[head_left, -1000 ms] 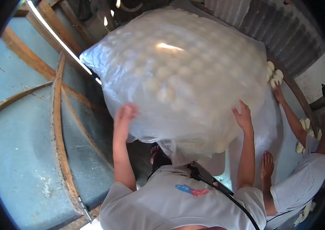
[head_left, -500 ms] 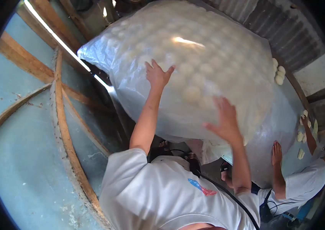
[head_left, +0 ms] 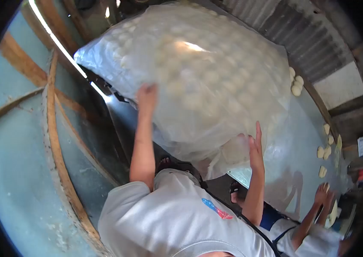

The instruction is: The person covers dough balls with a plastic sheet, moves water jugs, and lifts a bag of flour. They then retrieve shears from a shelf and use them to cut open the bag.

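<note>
Hands lay open on the big clear plastic bag of pale dough balls [head_left: 198, 73], clasping nothing: left hand [head_left: 146, 96] flat mid-face, right hand [head_left: 255, 147] under its lower corner, bag slanting above both.

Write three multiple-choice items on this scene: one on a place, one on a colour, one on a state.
1. Where does the left hand lie?
A. On the big plastic sheet over the dough pieces
B. On the blue wall
C. On the co-worker's arm

2. What colour is the person's shirt?
A. Red
B. White
C. Black

3. How is the right hand?
A. Clenched in a fist
B. Flat and open against the sheet's lower edge
C. Holding a knife

Key: 1 A, the palm presses the plastic sheet. 2 B, the cloth is white with a small badge. 3 B, the fingers are stretched out.
</note>
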Action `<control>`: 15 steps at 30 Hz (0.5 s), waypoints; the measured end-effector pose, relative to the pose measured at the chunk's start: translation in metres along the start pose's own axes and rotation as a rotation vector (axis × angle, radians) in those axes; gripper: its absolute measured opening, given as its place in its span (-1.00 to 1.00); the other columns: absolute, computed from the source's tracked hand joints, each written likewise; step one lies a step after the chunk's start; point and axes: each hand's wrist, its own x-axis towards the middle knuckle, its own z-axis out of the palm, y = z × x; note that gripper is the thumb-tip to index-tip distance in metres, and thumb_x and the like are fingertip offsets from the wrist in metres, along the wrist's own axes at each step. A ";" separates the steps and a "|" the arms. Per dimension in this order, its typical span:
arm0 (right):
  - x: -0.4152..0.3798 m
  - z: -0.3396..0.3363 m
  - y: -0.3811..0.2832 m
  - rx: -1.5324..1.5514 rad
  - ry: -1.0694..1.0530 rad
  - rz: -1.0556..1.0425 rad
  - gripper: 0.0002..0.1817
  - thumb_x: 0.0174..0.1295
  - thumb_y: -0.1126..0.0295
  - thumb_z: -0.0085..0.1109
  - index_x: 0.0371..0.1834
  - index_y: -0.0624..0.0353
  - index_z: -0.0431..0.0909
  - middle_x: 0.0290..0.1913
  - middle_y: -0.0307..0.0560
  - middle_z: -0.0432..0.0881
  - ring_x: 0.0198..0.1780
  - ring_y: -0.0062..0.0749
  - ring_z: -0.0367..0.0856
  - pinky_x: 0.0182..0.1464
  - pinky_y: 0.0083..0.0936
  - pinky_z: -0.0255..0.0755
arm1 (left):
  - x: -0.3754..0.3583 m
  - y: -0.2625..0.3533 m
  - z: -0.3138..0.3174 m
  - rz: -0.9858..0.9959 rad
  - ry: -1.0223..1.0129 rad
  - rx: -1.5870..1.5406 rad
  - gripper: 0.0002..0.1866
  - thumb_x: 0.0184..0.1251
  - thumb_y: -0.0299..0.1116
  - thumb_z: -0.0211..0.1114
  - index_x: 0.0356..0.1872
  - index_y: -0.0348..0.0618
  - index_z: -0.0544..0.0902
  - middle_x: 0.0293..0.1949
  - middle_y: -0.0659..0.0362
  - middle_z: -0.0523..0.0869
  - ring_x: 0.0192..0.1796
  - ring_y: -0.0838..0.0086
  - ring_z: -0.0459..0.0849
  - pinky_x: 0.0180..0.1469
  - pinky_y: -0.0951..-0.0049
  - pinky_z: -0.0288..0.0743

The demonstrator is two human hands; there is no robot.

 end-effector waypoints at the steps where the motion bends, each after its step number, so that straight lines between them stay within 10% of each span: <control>1: -0.004 0.005 -0.001 0.128 -0.069 -0.070 -0.25 0.22 0.23 -0.02 0.36 0.08 -0.25 -0.14 -0.07 0.51 0.00 -0.41 0.41 0.07 -0.52 0.21 | -0.025 0.047 0.013 0.178 0.033 0.009 -0.74 0.11 -0.30 0.14 -0.47 -0.36 0.56 -0.54 -0.09 0.60 -0.45 0.13 0.57 -0.37 0.28 0.40; 5: 0.011 0.016 0.022 -0.066 -0.227 -0.103 -0.17 0.06 0.24 0.14 0.34 0.14 -0.14 0.16 0.05 0.27 0.18 -0.17 0.27 0.17 -0.35 0.13 | -0.089 0.107 0.130 0.138 -0.968 -0.428 -0.57 0.20 -0.21 0.13 0.00 -0.29 0.40 -0.14 0.07 0.56 -0.06 0.36 0.51 0.02 0.40 0.36; 7: 0.028 0.015 0.091 -0.320 0.179 -0.238 -0.13 0.19 -0.02 -0.08 0.36 0.02 -0.41 0.01 0.01 0.44 0.15 -0.28 0.32 0.18 -0.41 0.13 | -0.136 0.150 0.152 0.475 -1.270 -0.274 -0.37 0.17 -0.05 0.11 0.13 -0.34 0.29 0.07 -0.13 0.41 0.12 0.18 0.40 0.16 0.32 0.24; 12: -0.041 -0.134 0.077 -1.016 1.445 -0.142 -0.35 0.18 0.01 -0.06 0.17 0.09 -0.12 -0.03 0.01 0.48 0.06 -0.22 0.38 0.08 -0.35 0.22 | -0.158 0.187 0.126 1.203 -1.640 -0.265 -0.34 0.07 0.03 0.19 0.02 -0.38 0.39 -0.01 -0.15 0.47 0.05 0.13 0.45 0.11 0.27 0.27; 14: -0.088 -0.199 0.058 -1.158 1.692 0.292 -0.42 0.18 0.01 -0.05 0.09 0.12 0.00 -0.04 0.02 0.49 0.02 -0.20 0.41 0.04 -0.32 0.25 | -0.102 0.201 0.074 0.818 -1.803 -0.562 -0.44 0.11 -0.04 0.19 -0.02 -0.32 0.44 -0.05 -0.06 0.52 0.03 0.22 0.48 0.08 0.29 0.30; 15: -0.105 -0.222 0.053 -1.196 1.704 0.508 -0.46 0.17 0.02 -0.05 0.05 0.13 0.06 -0.05 0.02 0.50 0.01 -0.19 0.43 0.03 -0.31 0.27 | -0.067 0.188 0.065 0.814 -1.577 -0.632 -0.54 0.15 -0.12 0.20 -0.02 -0.22 0.45 -0.09 0.06 0.57 -0.02 0.33 0.52 0.03 0.34 0.35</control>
